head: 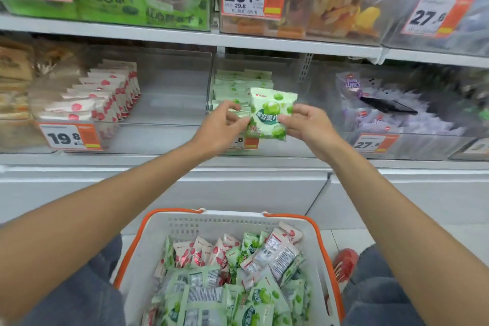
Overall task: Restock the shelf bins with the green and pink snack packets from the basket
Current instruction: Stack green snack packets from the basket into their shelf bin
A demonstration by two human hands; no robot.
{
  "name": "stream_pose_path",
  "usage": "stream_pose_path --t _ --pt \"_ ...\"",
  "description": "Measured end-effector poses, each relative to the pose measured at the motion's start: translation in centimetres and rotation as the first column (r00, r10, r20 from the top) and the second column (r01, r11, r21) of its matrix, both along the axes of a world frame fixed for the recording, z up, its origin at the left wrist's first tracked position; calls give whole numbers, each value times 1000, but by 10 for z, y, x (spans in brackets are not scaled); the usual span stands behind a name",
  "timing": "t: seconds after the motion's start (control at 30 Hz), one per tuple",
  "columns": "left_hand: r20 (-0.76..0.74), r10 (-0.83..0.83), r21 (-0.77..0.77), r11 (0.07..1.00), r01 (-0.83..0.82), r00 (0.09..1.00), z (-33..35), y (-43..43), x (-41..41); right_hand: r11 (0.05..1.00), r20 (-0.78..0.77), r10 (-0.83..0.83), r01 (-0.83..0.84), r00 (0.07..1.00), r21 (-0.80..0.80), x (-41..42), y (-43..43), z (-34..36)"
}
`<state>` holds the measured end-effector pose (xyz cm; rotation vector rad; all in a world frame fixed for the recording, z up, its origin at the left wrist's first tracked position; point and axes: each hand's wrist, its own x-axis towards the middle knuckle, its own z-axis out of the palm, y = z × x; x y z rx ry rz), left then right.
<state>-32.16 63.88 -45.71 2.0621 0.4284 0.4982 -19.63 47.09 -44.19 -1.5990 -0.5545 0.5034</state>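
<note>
Two hands hold one green snack packet upright just in front of the middle shelf bin. The left hand pinches its left edge and the right hand its right edge, fingers curled. Inside that bin stands a row of green packets. Left of the bin stand pink packets; below it, the basket holds both kinds mixed.
</note>
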Motion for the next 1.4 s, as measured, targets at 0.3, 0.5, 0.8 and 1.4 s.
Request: stream_pose_path --t 0.3,0.5,0.8,1.4 --pt "-59 149 607 790 -83 987 10 33 62 890 139 -52 109 989 -444 97 71 -15" --pt "-38 150 736 673 -74 988 1 41 66 800 131 -19 93 991 -592 113 97 -43" --pt "32 140 797 594 -110 990 -6 40 66 820 183 -31 129 983 -557 119 107 -52" --pt "71 125 622 770 -142 990 1 30 48 706 342 -29 261 939 -659 92 88 -25"
